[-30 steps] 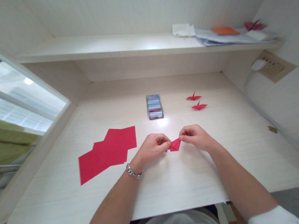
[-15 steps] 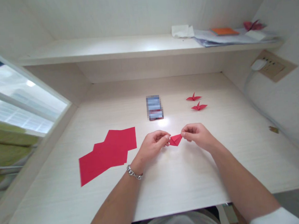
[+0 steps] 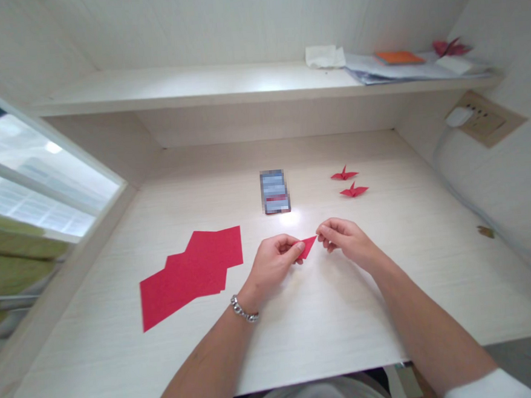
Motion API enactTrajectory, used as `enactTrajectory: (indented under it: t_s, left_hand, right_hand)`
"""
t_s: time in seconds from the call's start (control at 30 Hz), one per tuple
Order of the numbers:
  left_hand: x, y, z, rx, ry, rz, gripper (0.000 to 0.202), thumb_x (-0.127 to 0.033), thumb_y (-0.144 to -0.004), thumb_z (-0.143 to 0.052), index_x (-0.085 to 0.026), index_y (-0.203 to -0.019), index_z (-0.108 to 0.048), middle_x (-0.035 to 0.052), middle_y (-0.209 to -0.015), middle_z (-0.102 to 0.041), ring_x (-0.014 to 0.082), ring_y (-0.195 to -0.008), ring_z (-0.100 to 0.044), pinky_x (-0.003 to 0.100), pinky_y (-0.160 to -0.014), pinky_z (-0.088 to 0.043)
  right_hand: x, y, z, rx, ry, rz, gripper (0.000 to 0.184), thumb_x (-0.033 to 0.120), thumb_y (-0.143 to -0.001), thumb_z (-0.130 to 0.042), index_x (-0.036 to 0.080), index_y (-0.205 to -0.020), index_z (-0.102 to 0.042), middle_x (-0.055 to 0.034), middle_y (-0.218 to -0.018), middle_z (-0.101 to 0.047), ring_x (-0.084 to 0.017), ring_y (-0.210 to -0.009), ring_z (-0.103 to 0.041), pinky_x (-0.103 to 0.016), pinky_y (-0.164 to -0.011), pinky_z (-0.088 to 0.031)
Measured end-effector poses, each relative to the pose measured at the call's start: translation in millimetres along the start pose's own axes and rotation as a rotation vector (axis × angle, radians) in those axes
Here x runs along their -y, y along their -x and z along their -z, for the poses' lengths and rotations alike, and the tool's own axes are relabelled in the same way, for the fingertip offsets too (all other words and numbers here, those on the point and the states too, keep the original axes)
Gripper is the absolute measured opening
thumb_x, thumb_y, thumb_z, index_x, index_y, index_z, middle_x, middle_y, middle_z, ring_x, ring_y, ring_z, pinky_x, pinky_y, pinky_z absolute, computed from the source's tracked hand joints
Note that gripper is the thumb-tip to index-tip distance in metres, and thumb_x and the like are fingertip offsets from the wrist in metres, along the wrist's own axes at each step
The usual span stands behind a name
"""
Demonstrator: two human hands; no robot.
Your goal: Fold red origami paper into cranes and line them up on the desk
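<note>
A small folded piece of red paper (image 3: 307, 246) is held just above the white desk (image 3: 328, 316), between both of my hands. My left hand (image 3: 274, 262) pinches its left end with thumb and fingers closed. My right hand (image 3: 343, 239) pinches its right tip, fingers curled together. A silver bracelet (image 3: 243, 310) sits on my left wrist. Several flat red paper sheets (image 3: 191, 272) lie overlapped to the left of my hands.
Two finished red paper cranes (image 3: 350, 181) stand at the back right of the desk. A blurred phone (image 3: 274, 191) lies behind my hands. The upper shelf (image 3: 194, 86) carries papers, an orange pad (image 3: 399, 57) and another paper crane (image 3: 452, 46). A wall socket (image 3: 482, 117) is on the right.
The folded paper has turned from a wider shape facing me to a narrow edge-on sliver. Both hands have lifted slightly and shifted toward the back of the desk.
</note>
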State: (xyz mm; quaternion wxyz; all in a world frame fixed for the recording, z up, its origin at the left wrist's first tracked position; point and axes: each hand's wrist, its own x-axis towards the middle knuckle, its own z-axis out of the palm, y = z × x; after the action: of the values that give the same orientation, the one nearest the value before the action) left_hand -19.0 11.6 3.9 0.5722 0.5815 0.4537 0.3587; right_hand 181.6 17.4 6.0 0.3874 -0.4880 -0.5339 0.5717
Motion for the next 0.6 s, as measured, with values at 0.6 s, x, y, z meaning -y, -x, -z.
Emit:
enactTrajectory:
  t_s: [0.6]
  left_hand:
    - [1.7,-0.5,-2.1,0.088,0.127,0.032,0.027,-0.032,-0.077,-0.070,-0.011,-0.094,-0.071,0.0113,-0.089,-0.073,0.0171,-0.077,-0.065,0.026,-0.070,-0.050]
  right_hand:
    - [-5.6,-0.7,-3.5,-0.104,0.290,0.088,0.023,0.035,-0.085,-0.055,0.018,-0.071,-0.059,0.0013,-0.058,-0.058,-0.012,-0.054,-0.051,-0.025,-0.053,-0.038]
